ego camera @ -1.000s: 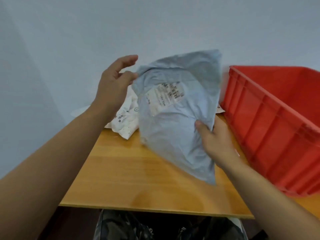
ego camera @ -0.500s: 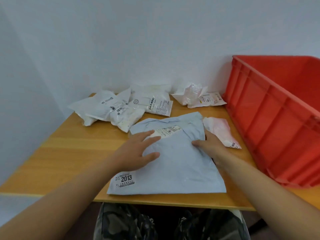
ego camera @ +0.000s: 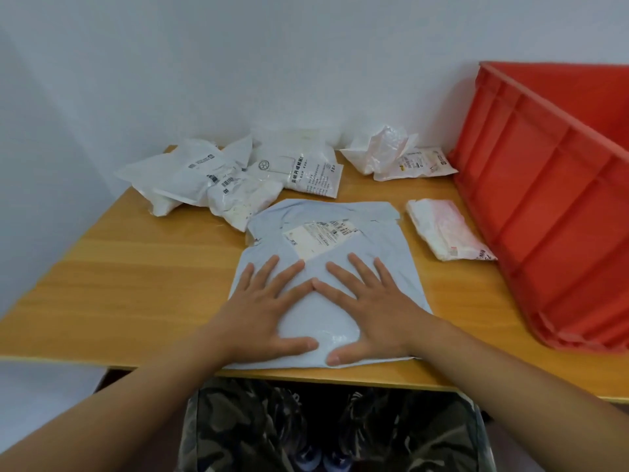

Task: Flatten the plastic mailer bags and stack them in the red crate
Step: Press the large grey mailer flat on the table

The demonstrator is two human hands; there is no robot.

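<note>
A pale blue mailer bag [ego camera: 371, 240] with a white shipping label lies flat on the wooden table [ego camera: 136, 284], its near edge at the table's front. My left hand [ego camera: 265, 308] and my right hand [ego camera: 371, 304] press on its near half, palms down, fingers straight and spread, index fingertips touching. The red crate [ego camera: 551, 212] stands at the right of the table, its inside mostly out of view. Several white crumpled mailer bags [ego camera: 211, 178] lie at the back left. Another white bag [ego camera: 398, 155] lies at the back middle, and a pinkish bag [ego camera: 446, 233] beside the crate.
A white wall runs behind the table and along its left side. Bare wood shows at the left of the blue bag and between it and the crate. My camouflage-patterned legs [ego camera: 326, 427] are below the table's front edge.
The blue bag was held up in the air a second ago; it now lies on the table. Both hands have let go and shifted to press flat on its near half.
</note>
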